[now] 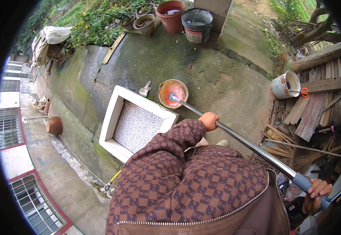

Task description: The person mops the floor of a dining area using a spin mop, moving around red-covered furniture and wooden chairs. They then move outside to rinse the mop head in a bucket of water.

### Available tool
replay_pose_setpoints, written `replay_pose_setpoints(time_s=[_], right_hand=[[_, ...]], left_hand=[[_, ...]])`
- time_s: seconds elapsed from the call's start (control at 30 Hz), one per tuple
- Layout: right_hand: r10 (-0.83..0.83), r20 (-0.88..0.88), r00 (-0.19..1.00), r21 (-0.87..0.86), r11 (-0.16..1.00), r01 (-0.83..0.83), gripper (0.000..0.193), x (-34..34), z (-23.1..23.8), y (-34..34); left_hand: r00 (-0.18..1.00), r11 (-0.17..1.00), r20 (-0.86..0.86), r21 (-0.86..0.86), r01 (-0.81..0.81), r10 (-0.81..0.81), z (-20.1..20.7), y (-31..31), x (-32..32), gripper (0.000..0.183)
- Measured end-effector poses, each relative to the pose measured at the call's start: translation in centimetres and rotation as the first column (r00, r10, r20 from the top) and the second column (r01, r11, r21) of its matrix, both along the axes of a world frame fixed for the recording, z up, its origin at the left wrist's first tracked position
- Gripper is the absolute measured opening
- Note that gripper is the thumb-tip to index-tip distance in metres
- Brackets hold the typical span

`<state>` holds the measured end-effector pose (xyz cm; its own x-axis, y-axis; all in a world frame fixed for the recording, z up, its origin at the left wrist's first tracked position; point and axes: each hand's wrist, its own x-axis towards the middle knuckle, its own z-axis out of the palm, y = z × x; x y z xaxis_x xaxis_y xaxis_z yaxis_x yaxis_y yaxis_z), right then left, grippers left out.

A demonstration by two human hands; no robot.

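Observation:
My left hand (pixel 209 121) is closed around the middle of a long metal mop pole (pixel 252 148). At the pole's upper end, my right hand (pixel 318 192) wraps the grey-blue grip (pixel 302 182). The pole slants down to the left, into a round orange-brown bucket (pixel 162 103). Inside the bucket, its pale end piece (pixel 173 96) sits among pinkish-red, wet-looking contents; the mop head's shape is hard to make out. A pale, crumpled glove-like thing (pixel 145 89) lies beside the bucket.
Close left of the bucket stands a white-rimmed square basin (pixel 107 120) with a speckled bottom. A black bucket (pixel 197 29) and a reddish pot (pixel 170 20) stand at the far side. On the right are a white bucket (pixel 282 88), orange-handled scissors (pixel 304 92) and stacked planks (pixel 314 117).

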<state>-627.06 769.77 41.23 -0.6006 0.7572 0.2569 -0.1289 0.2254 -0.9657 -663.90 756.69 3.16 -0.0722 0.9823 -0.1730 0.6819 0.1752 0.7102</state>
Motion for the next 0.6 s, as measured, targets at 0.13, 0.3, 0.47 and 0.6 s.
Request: replay_pose_setpoints(time_s=[0.13, 0.3, 0.47, 0.6], right_hand=[[-0.014, 0.022, 1.0, -0.009, 1.0, 0.014, 0.029, -3.5, -0.5, -1.1], [0.057, 0.037, 0.998, 0.028, 0.998, -0.058, 0.029, -3.1, -1.9, -1.2], [0.035, -0.09, 0.995, 0.094, 0.995, -0.027, 0.03, 4.0, -2.8, 1.1], [-0.097, -0.1, 0.99, 0.006, 0.995, 0.098, 0.031, 11.0, -2.5, 3.5]], left_hand=[[0.999, 0.999, -0.002, -0.005, -0.041, 0.041, -1.7, -0.7, -1.9, 0.021], [0.999, 0.975, -0.041, -0.222, -0.023, 0.014, -1.8, -0.6, -2.9, 0.03], [0.992, 0.965, -0.011, -0.233, 0.121, -0.127, 0.7, 1.9, 0.2, 0.026], [0.991, 0.976, 0.042, -0.173, 0.134, -0.129, 3.0, 4.4, 3.7, 0.024]])
